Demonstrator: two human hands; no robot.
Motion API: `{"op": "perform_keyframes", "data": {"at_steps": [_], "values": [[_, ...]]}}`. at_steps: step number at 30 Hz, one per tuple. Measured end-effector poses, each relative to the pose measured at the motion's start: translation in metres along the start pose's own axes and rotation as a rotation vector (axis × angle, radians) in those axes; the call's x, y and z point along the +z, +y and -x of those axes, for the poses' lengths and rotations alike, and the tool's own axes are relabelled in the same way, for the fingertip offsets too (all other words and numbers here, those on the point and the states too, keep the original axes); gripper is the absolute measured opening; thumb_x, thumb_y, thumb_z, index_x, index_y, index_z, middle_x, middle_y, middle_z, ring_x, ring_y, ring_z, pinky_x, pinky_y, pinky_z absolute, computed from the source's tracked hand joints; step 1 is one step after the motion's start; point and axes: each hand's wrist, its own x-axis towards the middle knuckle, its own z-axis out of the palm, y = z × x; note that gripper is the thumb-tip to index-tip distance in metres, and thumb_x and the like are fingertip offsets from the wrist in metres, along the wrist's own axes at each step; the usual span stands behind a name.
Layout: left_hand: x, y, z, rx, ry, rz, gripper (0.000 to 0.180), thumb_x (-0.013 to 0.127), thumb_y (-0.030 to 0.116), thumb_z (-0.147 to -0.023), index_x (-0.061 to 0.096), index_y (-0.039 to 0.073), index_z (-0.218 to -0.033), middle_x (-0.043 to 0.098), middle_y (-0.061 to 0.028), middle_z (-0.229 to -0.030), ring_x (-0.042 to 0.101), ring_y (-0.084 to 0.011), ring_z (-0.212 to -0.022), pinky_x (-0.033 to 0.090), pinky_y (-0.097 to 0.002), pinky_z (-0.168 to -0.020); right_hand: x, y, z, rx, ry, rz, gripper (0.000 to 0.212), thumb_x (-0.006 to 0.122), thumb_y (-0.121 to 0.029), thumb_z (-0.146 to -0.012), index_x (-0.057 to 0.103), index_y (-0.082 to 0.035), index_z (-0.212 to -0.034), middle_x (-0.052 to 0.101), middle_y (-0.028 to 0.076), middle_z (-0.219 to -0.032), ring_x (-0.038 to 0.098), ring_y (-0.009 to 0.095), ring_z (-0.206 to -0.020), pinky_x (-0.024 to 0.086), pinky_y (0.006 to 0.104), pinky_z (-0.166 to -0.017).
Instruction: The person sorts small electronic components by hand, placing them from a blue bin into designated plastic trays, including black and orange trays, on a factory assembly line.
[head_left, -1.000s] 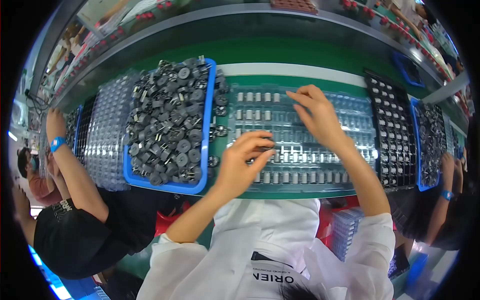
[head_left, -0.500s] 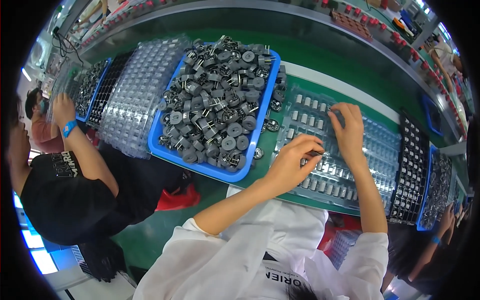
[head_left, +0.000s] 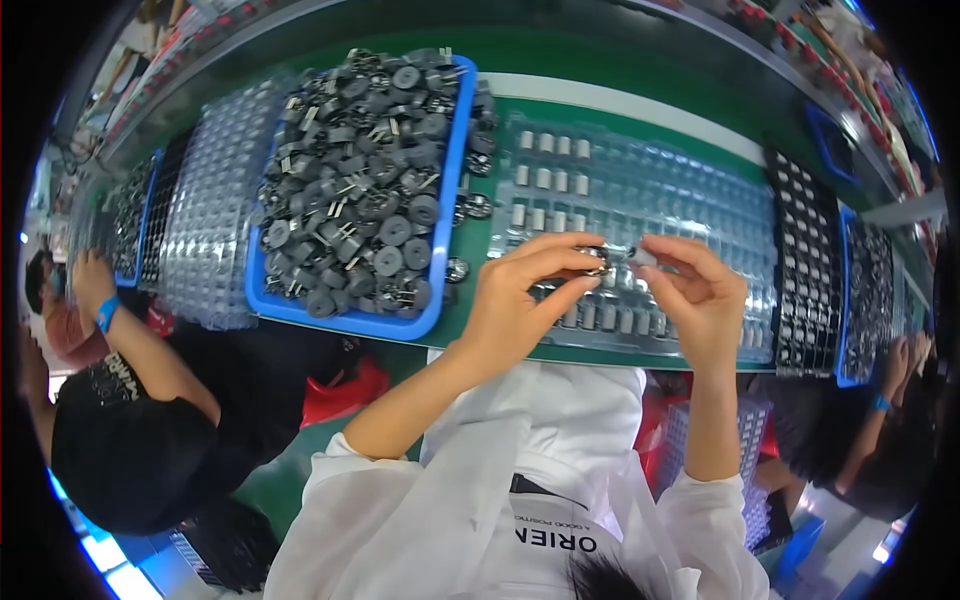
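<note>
My left hand (head_left: 530, 295) is closed in a pinch on a small dark metal part (head_left: 600, 262), whose exact kind I cannot make out. Facing it, my right hand (head_left: 703, 290) pinches a small grey-white cylinder (head_left: 641, 257) between thumb and fingers. The two pieces are held a short gap apart over a clear plastic tray (head_left: 690, 185). Short white cylinders (head_left: 553, 146) stand in rows in the tray's left part, and another row (head_left: 608, 318) runs along its near side, partly hidden by my hands.
Left of the tray, a blue bin (head_left: 445, 250) is heaped with grey round parts with metal pins (head_left: 360, 180). Several loose ones (head_left: 478, 206) lie between them. Stacked clear trays (head_left: 215, 200) stand farther left, beside a co-worker's arm (head_left: 150, 345). A black tray (head_left: 808, 260) holds small parts at right.
My right hand has come back from the cylinder rows toward my left hand and now holds a grey-white cylinder. My left hand still pinches its part. The whole view has shifted.
</note>
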Motion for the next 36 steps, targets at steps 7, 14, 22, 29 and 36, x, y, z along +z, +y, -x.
{"op": "perform_keyframes", "data": {"at_steps": [7,14,22,29,36], "values": [[0.017,0.004,0.008,-0.012,-0.065,0.050,0.048,0.065,-0.008,-0.080,0.050,0.000,-0.124,0.061,-0.0133,-0.117,0.062,-0.0158,-0.098,0.053,-0.0286,-0.086,-0.006,-0.002,0.030,-0.118,0.025,0.142,0.025,0.066,0.014,-0.075,0.067,0.003,-0.097,0.065,0.017,-0.103,0.063,0.020,-0.094,0.053,0.0261,-0.079],[0.022,0.011,0.014,-0.001,-0.092,0.026,0.054,0.067,-0.007,-0.079,0.046,0.002,-0.128,0.064,-0.0113,-0.115,0.064,-0.0131,-0.092,0.053,-0.0273,-0.084,-0.003,0.001,0.038,-0.471,0.039,0.437,0.022,0.070,0.013,-0.070,0.069,0.002,-0.089,0.069,0.012,-0.092,0.065,0.022,-0.085,0.050,0.0278,-0.072],[0.021,0.016,0.015,0.029,-0.107,-0.008,0.054,0.068,-0.005,-0.079,0.047,0.002,-0.128,0.064,-0.0104,-0.115,0.064,-0.0123,-0.091,0.054,-0.0278,-0.084,-0.002,0.002,0.039,-0.545,0.049,0.498,0.021,0.071,0.011,-0.070,0.069,0.001,-0.089,0.068,0.012,-0.091,0.065,0.022,-0.083,0.050,0.0285,-0.072],[0.019,0.010,0.014,0.074,-0.119,-0.060,0.053,0.068,-0.003,-0.079,0.048,0.001,-0.128,0.065,-0.0091,-0.114,0.065,-0.0140,-0.091,0.054,-0.0294,-0.085,0.000,0.004,0.038,-0.584,0.040,0.552,0.020,0.070,0.012,-0.069,0.069,0.002,-0.087,0.068,0.013,-0.091,0.065,0.024,-0.084,0.050,0.0304,-0.075],[0.011,0.010,0.014,0.024,-0.111,0.004,0.051,0.067,-0.003,-0.080,0.049,0.003,-0.128,0.064,-0.0104,-0.114,0.065,-0.0173,-0.098,0.054,-0.0303,-0.085,0.006,0.001,0.035,-0.563,-0.112,0.555,0.024,0.071,0.010,-0.068,0.068,0.002,-0.091,0.067,0.014,-0.096,0.064,0.026,-0.092,0.050,0.0319,-0.080]]}}
